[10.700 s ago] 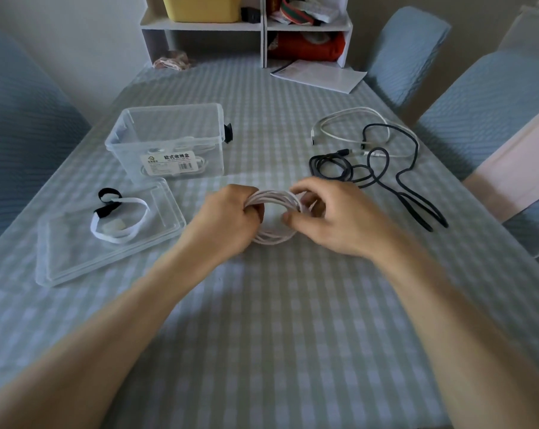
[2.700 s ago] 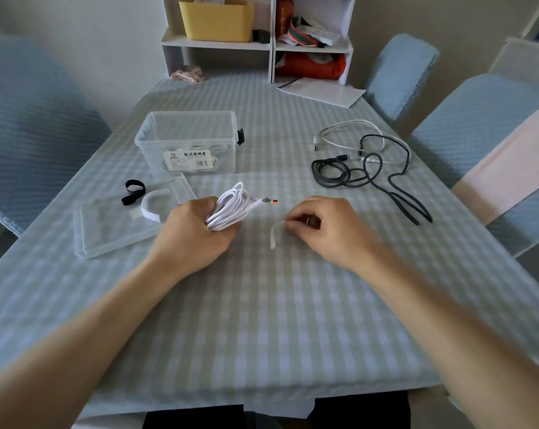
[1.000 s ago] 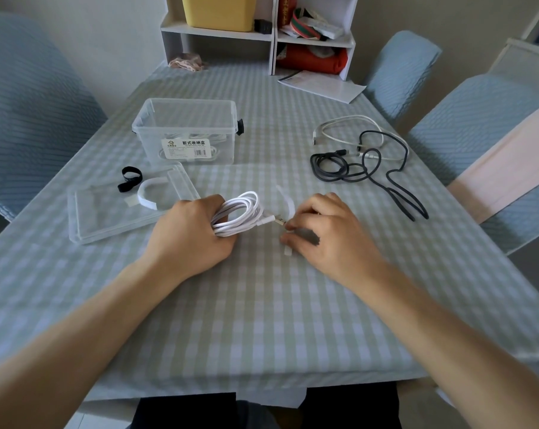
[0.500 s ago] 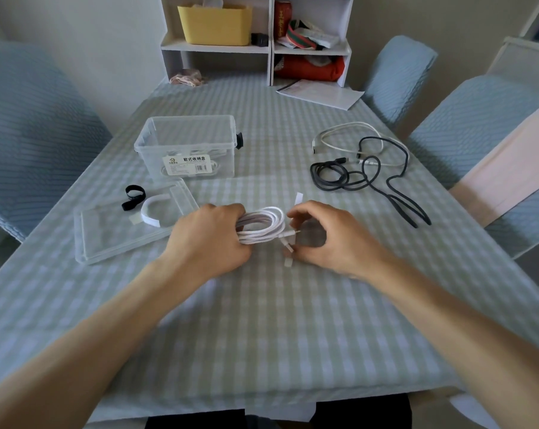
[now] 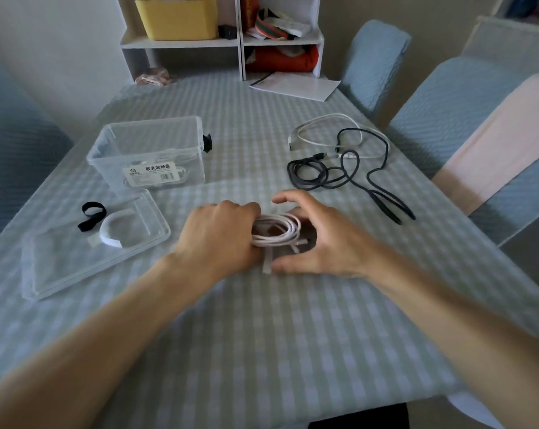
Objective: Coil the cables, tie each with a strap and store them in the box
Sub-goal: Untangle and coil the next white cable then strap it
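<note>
1. A dining room: blue-covered chairs and a white shelf (image 5: 231,41) behind a counter (image 5: 262,335) under a pale checked cloth.
2. The clear box (image 5: 147,150) stands open at far left; its lid (image 5: 45,264) lies flat nearer, touching its front edge, with a black strap (image 5: 90,215) and a white strap (image 5: 111,232) on it.
3. At far right a dark cable (image 5: 339,173) and a thin white cable (image 5: 323,131) sprawl loose and overlapping, neither coiled yet.
4. The left hand (image 5: 221,236) is closed on the left side of the coil (image 5: 277,232), pinning it near the counter's middle.
5. The right hand (image 5: 320,239) is spread, thumb and fingers curved around the coil's right side, gripping nothing clearly.
6. The coil is squeezed oval, long axis running left-right, with a plug end poking right. It looks light, soft and springy; it probably unwinds if released, so hold across all loops.
7. A pale strap (image 5: 267,264) lies under the coil, pointing towards the person, its near end by the right thumb. It looks thin and floppy, best pinched at its ends.
</note>
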The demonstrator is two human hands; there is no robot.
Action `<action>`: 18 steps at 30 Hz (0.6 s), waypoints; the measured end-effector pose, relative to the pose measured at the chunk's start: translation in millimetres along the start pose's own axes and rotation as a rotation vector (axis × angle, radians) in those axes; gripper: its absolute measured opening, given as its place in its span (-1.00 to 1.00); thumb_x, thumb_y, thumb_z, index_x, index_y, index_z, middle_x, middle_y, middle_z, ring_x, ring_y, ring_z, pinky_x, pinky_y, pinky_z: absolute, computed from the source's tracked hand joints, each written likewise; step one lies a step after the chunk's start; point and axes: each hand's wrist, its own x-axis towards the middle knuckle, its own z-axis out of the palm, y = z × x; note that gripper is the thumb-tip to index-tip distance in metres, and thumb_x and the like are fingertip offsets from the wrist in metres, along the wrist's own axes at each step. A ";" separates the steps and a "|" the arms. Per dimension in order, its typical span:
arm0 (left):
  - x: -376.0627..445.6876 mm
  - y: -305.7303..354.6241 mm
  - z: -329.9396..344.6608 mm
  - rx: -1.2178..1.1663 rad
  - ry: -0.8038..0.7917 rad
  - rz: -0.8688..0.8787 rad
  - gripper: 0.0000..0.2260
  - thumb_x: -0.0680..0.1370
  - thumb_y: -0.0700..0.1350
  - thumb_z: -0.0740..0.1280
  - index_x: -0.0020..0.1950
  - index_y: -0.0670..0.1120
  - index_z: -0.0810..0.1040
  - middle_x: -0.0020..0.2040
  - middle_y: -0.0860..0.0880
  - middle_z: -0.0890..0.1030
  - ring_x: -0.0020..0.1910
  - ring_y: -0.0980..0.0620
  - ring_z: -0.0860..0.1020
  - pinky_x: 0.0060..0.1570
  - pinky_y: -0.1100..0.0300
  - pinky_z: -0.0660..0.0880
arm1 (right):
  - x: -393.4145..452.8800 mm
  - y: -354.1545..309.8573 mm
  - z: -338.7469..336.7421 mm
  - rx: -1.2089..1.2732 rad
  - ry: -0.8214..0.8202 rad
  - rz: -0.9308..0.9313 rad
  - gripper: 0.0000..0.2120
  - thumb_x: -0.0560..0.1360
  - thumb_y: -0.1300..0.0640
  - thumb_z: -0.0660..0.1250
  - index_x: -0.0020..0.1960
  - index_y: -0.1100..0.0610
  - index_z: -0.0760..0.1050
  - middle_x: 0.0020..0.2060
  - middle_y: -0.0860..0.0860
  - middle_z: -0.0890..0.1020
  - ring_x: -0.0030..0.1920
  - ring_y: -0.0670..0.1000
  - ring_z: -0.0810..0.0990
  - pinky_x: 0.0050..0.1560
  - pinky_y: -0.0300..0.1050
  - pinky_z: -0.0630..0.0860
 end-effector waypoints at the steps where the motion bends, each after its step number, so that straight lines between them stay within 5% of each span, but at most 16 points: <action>1: 1.4 1.6 -0.7 0.069 -0.011 0.031 -0.77 0.49 0.09 0.28 0.06 0.01 0.44 -0.06 -0.04 0.60 -0.04 -0.15 0.61 -0.22 0.13 0.29 | -0.1 0.3 -1.9 0.001 -0.008 -0.008 -0.20 0.26 -0.06 0.65 0.38 -0.09 0.32 0.02 -0.15 0.66 0.04 -0.20 0.63 0.10 -0.20 0.55; 4: 7.8 5.7 -3.0 0.213 -0.049 0.087 -0.73 0.54 0.01 0.25 0.22 -0.02 0.46 -0.09 -0.02 0.56 -0.12 -0.10 0.58 -0.24 0.13 0.29 | -0.5 0.1 -4.5 0.043 -0.011 -0.048 -0.41 0.36 -0.03 0.59 0.32 -0.02 0.45 0.05 -0.13 0.67 0.08 -0.18 0.63 0.15 -0.13 0.55; 8: 11.5 9.6 -3.2 0.318 -0.115 0.087 -0.82 0.58 -0.06 0.21 0.14 -0.06 0.46 -0.33 0.04 0.29 -0.44 0.06 0.26 -0.44 0.18 0.15 | 1.0 2.9 0.9 0.007 0.064 -0.133 -0.61 0.49 -0.07 0.47 0.25 0.06 0.56 0.03 -0.11 0.68 0.06 -0.11 0.65 0.09 -0.04 0.57; 14: 9.8 10.8 -5.6 0.328 -0.116 0.098 -0.86 0.63 -0.01 0.16 -0.04 -0.06 0.29 -0.34 0.03 0.26 -0.45 0.05 0.20 -0.46 0.17 0.09 | -2.3 19.6 4.4 -0.207 0.274 -0.322 -0.68 0.56 0.05 0.40 0.24 0.19 0.61 0.19 0.02 0.65 0.21 -0.14 0.59 0.22 -0.17 0.52; 18: 10.5 9.6 -2.8 0.283 -0.106 0.092 -0.79 0.63 0.05 0.16 -0.05 -0.05 0.25 -0.34 0.03 0.24 -0.45 0.05 0.18 -0.46 0.17 0.08 | 0.0 18.9 3.2 -0.201 0.289 -0.336 -0.74 0.53 0.10 0.44 0.18 0.16 0.64 0.06 -0.06 0.70 0.07 -0.18 0.65 0.08 -0.19 0.57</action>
